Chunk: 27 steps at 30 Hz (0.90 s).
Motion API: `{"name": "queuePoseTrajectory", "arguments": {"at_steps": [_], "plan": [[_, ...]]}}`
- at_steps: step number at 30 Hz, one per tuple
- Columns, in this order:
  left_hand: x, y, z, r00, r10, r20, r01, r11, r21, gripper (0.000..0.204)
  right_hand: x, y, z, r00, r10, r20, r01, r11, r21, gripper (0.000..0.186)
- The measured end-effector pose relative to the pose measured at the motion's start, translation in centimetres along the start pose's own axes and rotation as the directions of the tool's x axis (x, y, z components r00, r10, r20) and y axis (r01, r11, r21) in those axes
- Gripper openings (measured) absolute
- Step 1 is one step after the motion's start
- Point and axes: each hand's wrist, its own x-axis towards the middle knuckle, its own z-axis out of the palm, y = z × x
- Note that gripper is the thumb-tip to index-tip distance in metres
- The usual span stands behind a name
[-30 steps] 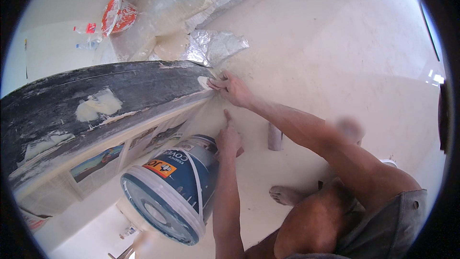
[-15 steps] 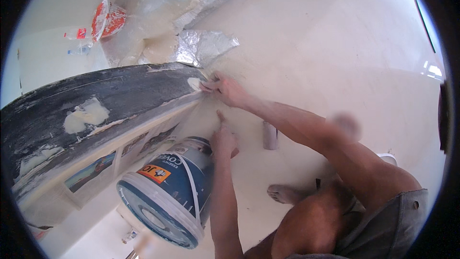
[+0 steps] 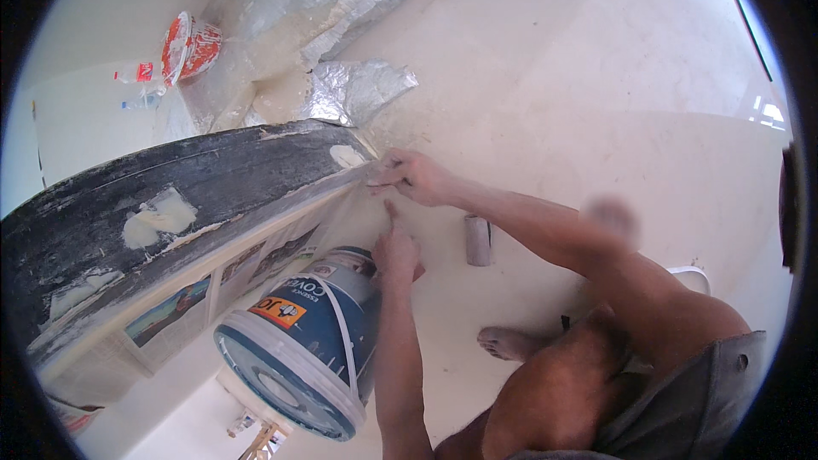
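My right hand (image 3: 415, 179) reaches to the near end of a long, dark-faced ledge (image 3: 256, 158). Its fingers are drawn together at the ledge's lower corner; whatever they may hold is too small to make out. A fresh-looking white filler patch (image 3: 345, 156) lies on the dark face just beyond those fingertips. Below, my left hand (image 3: 399, 251) points its index finger up toward the same corner, with the other fingers curled and nothing visible in it. Beside my left wrist a blue paint bucket (image 3: 319, 315) with a white handle stands close to the ledge.
A larger pale patch (image 3: 160, 217) marks the ledge. Newspaper sheets (image 3: 170, 311) cover its lower side. Crumpled silver foil sheeting (image 3: 358, 89), a red-and-white bucket (image 3: 192, 47) and a plastic bottle (image 3: 136, 74) lie beyond. A grey cylinder (image 3: 478, 241) is on the floor near my foot (image 3: 507, 343).
My right hand has come off the white patch and moved slightly down and right to the ledge's lower corner. My left hand has barely moved. The view has shifted a little.
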Motion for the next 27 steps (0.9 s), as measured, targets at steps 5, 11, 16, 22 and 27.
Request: {"name": "queuePoseTrajectory", "arguments": {"at_steps": [5,11,16,22,27], "plan": [[-0.5,6.4,-6.0,0.925,0.108,-0.364,-0.044,0.983,0.178,0.087,-4.4,-2.2,-4.3,0.762,0.587,-0.274,-0.529,0.808,0.259,0.029],[5.2,6.0,-6.5,0.891,-0.033,-0.452,0.260,0.854,0.451,0.077,-4.5,-4.0,-6.3,0.766,0.586,-0.266,-0.502,0.802,0.323,0.031],[5.9,6.0,-4.0,0.901,0.076,-0.427,0.234,0.743,0.628,0.075,-4.8,-4.5,-8.1,0.677,0.689,-0.259,-0.550,0.707,0.444,0.038],[5.6,5.9,-5.4,0.892,0.072,-0.447,0.215,0.801,0.558,0.072,-5.2,-3.8,-7.7,0.634,0.721,-0.279,-0.619,0.689,0.376,0.042],[4.8,6.0,-5.7,0.915,0.080,-0.395,0.189,0.781,0.596,0.076,-4.4,-2.5,-6.0,0.662,0.702,-0.262,-0.630,0.711,0.313,0.046]]}}
